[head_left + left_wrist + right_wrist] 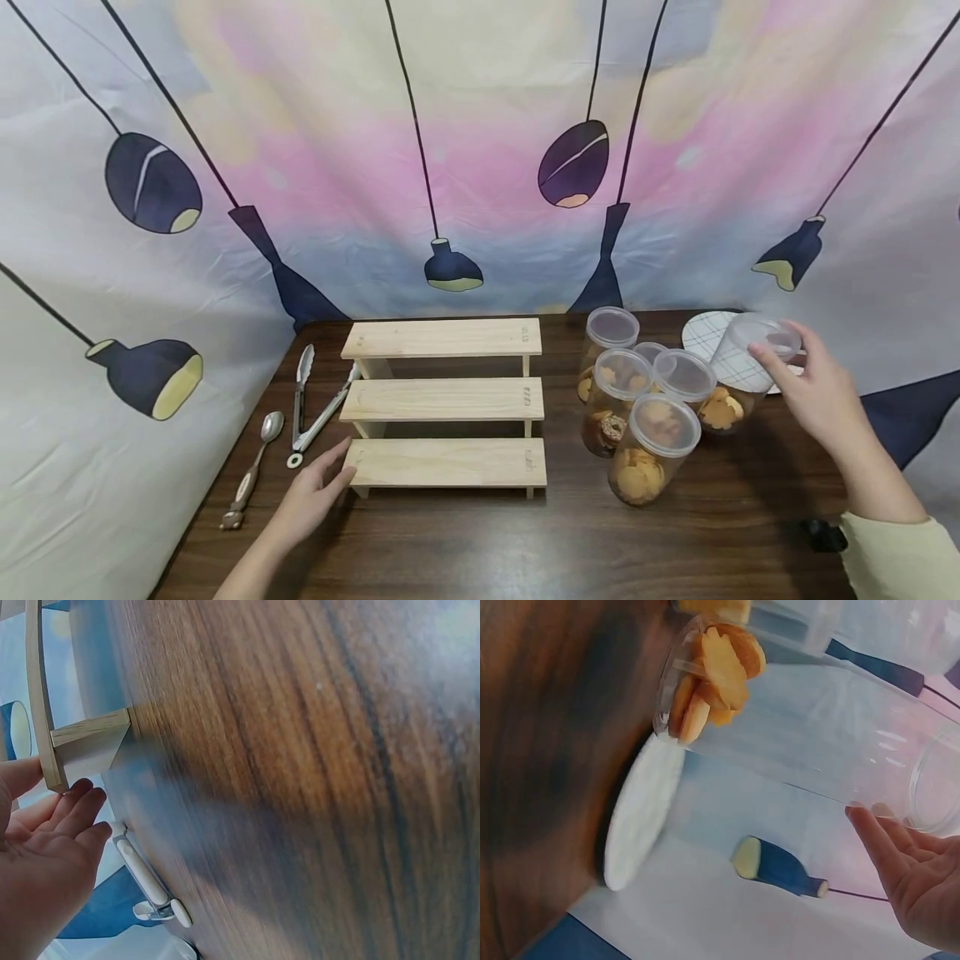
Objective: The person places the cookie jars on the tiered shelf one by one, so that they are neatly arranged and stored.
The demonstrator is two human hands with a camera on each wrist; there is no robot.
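Note:
My right hand (817, 392) grips a tall clear plastic jar (802, 727) near its top, with the thumb on the near side. Pale flower-shaped cookies (724, 671) lie in the bottom of that jar, which stands at the right of a group of jars. At the left, my left hand (311, 492) holds the left end of the lowest board (450, 462) of a three-step wooden rack. In the left wrist view, the end of the board (46, 761) sits between the thumb and the bent fingers.
Several lidded jars of cookies (663, 429) stand close together right of the rack. Behind the held jar is a round white plate with a grid pattern (701, 329). Metal tongs (300, 408) and a spoon (255, 467) lie left of the rack. A printed cloth (495, 167) hangs behind the table.

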